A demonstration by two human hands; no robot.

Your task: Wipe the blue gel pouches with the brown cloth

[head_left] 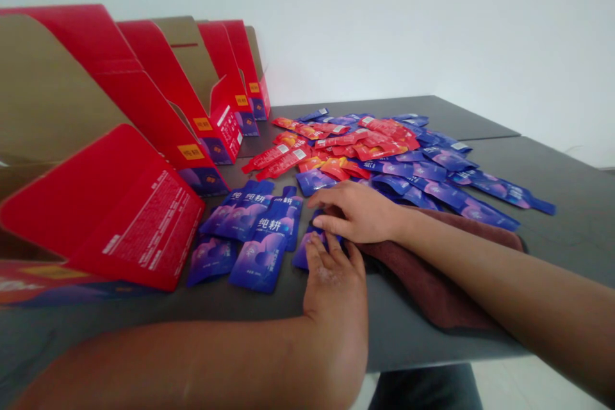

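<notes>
Left hand (335, 277), right hand (368, 210) at glossy blue pouch (302, 255).

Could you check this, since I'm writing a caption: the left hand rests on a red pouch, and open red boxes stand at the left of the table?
Not quite. The head view shows the pouch under the left hand is blue and purple, not red.

You can read 纯耕 in white on the front blue pouch (262, 262), and again on the pouch behind it (247, 214). The orange label (191, 152) on your nearest standing red box seems to say the same — blurred, though. White print on its red flap (144, 230) is too small for you to read.
</notes>
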